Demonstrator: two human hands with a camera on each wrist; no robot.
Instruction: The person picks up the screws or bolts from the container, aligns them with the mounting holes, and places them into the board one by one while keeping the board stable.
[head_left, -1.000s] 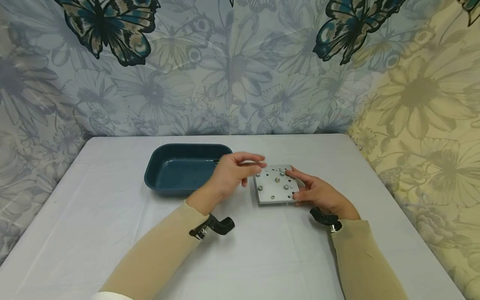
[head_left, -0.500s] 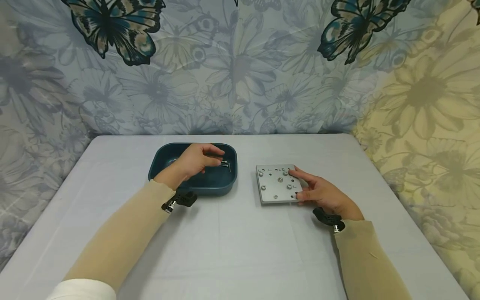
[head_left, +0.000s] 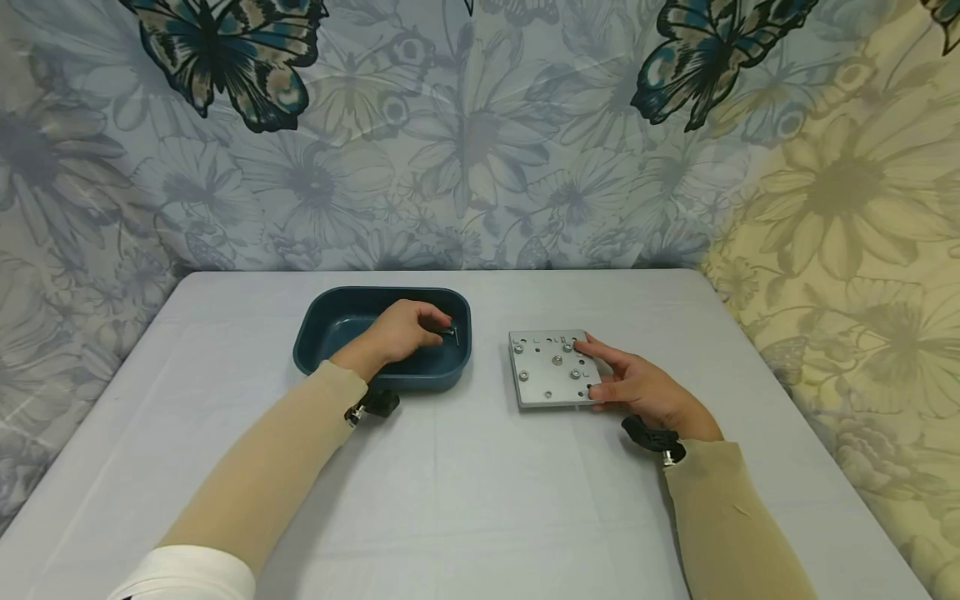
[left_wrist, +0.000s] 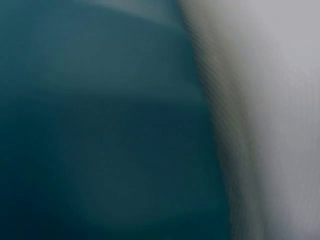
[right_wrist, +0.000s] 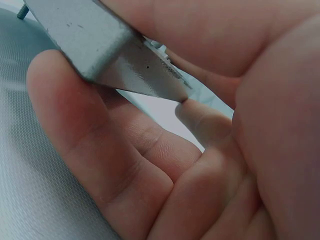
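My right hand (head_left: 654, 390) grips a square silver metal plate (head_left: 538, 363) by its right edge, thumb on the near corner and fingers at the top and side. Several small bolts stand in the plate's face, among open holes. In the right wrist view the fingers surround the thick block-like edge (right_wrist: 135, 70), and a threaded bolt end (right_wrist: 22, 11) sticks out beyond it. My left hand (head_left: 401, 332) reaches into the dark teal tray (head_left: 322, 377), thumb and index finger apart beside thin metal pieces (head_left: 452, 332), perhaps L-shaped keys. The left wrist view is blurred, showing only teal wall and cloth.
A white cloth covers the table (head_left: 465, 500). The tray stands at the back left, with the plate to its right. Behind the table hangs a curtain (head_left: 480, 192) with flower and butterfly prints, yellowish on the right.
My left hand has left the plate's left side and moved left into the tray, then lowered towards the metal pieces. The right hand keeps its grip on the plate.
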